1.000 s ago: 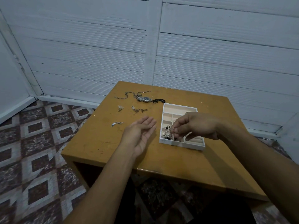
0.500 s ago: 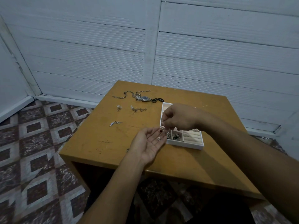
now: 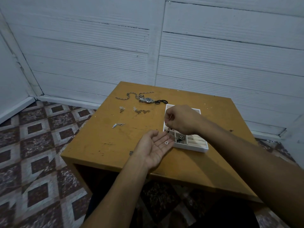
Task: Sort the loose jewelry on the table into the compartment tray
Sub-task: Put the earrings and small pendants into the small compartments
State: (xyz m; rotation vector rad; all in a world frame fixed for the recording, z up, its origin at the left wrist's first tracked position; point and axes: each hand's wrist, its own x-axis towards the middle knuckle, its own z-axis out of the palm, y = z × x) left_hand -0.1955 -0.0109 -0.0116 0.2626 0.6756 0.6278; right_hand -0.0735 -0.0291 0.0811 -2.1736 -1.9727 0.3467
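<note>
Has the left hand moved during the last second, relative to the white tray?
Yes. The left hand moved to the right, toward the tray; its fingertips are now beside the tray's near left corner.

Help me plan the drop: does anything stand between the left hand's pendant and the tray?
Nothing visible does. The pendant lies on the left hand beside the tray's near corner; the right hand pinches its chain over the tray.
</note>
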